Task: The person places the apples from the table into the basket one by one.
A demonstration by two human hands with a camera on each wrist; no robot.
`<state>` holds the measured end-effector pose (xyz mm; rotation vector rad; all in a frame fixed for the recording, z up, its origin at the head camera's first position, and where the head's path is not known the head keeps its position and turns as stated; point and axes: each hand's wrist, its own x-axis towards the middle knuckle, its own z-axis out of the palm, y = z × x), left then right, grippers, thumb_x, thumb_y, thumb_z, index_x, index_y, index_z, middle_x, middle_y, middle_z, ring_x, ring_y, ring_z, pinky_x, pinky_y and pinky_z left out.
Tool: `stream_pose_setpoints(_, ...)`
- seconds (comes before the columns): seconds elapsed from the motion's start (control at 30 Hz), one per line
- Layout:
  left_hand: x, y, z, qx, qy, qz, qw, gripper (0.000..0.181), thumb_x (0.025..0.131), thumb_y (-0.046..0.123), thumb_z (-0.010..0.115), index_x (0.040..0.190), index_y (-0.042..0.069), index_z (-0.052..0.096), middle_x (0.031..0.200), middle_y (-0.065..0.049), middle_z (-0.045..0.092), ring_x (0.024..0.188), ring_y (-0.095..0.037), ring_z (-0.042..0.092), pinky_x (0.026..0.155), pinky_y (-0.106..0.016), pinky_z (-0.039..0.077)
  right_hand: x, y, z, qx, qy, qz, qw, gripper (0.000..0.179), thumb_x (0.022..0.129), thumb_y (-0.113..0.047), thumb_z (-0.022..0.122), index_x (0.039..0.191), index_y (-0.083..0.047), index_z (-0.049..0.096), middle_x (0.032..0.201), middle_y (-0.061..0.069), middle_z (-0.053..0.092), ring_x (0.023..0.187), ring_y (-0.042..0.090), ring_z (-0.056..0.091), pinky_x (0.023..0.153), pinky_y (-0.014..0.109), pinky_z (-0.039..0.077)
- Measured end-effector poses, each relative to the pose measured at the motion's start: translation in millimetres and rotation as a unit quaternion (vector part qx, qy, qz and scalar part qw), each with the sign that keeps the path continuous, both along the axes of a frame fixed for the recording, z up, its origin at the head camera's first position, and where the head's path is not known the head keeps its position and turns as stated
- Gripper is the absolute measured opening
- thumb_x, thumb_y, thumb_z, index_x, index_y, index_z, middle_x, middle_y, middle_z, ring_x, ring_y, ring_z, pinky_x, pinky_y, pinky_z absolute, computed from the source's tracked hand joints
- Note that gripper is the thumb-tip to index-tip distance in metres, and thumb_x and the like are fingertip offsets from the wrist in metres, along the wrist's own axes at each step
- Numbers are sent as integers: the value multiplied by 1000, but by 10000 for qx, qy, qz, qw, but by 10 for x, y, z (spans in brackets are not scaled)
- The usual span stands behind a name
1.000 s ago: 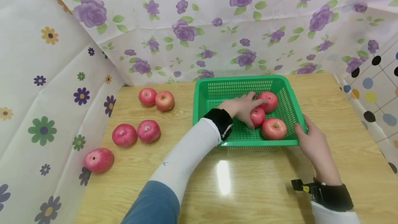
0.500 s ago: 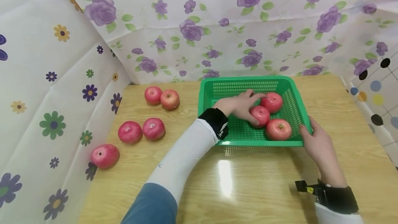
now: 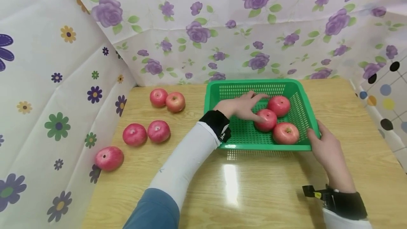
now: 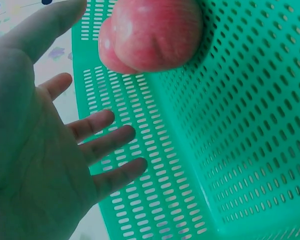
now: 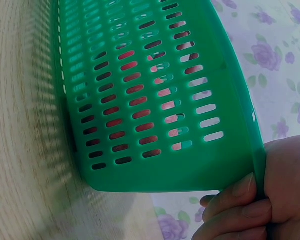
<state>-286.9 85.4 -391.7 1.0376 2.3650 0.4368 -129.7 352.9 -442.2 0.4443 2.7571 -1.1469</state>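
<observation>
Head view: one apple lies beside the spread left grip; right grip pinches the green basket.

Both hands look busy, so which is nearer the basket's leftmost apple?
Left. The left hand is beside the leftmost apple; the right hand, farther off, holds the basket's rim.

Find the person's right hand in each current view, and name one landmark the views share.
Head: the right hand is right of centre, at the near right corner of the green plastic basket.
Left wrist: not in it.
Right wrist: lower right, gripping the basket's rim.
Shared landmark: that basket.
</observation>
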Motion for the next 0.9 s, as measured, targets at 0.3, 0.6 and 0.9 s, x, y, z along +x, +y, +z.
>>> stream_pose_setpoints(0.3, -30, -168, 63, 168, 124, -8, 9998, 91, 87, 64, 62, 158, 35, 11, 155, -8, 18, 140, -19, 21, 110, -42, 34, -11, 11, -20, 79, -14, 25, 10000, 69, 105, -51, 27, 159, -13, 7, 145, 38, 33, 115, 48, 42, 82, 66, 43)
stream_pose_setpoints(0.6, 19, -518, 184, 385, 611, 82, 9974, 92, 88, 65, 60, 158, 35, 9, 157, -8, 16, 138, -21, 27, 106, -44, 39, -17, 9, -24, -4, -33, 86, 10000, 70, 105, -52, 27, 160, -15, 6, 148, 38, 29, 122, 52, 37, 85, 70, 39)
stream_pose_setpoints(0.9, 145, -1041, 256, 797, 981, 411, 9911, 90, 89, 66, 58, 158, 36, 8, 157, -8, 15, 138, -24, 27, 106, -47, 39, -14, 13, -36, -32, -146, 92, 9998, 70, 104, -53, 27, 159, -17, 4, 149, 38, 27, 124, 55, 34, 87, 73, 37)
